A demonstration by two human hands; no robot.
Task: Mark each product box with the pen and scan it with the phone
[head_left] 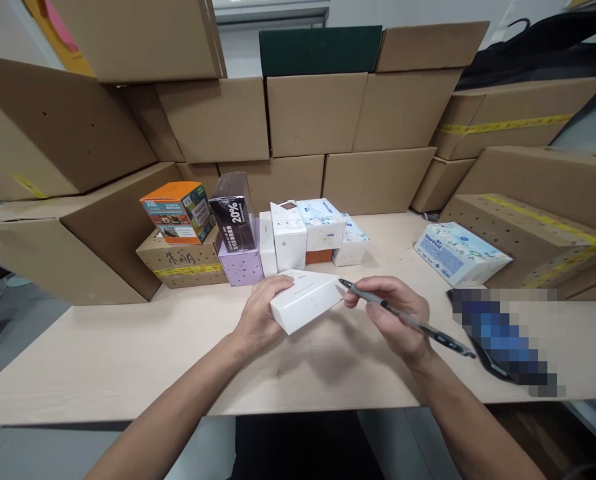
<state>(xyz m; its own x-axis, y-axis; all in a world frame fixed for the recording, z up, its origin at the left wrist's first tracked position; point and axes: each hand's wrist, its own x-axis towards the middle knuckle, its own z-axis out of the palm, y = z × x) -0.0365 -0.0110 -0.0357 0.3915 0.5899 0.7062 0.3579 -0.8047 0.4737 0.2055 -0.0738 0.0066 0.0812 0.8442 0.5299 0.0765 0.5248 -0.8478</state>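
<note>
My left hand (262,312) grips a small white box (311,301) by its left end and holds it tilted above the table. A grey and black pen (413,321) lies in my right hand (401,313), pinched by the fingers. Its dark tip points at the box's right end, touching or very near it; I cannot tell which. Behind the held box stand white boxes (289,243), a purple box (241,257) and a dark box marked 20% (234,217) on top of the purple one.
Cardboard boxes (313,113) are stacked like walls behind and at both sides. An orange box (175,213) rests on a cardboard box at left. A tissue pack (461,253) lies at right, near a dark, pixelated object (503,343). The table's front edge (323,408) runs before me.
</note>
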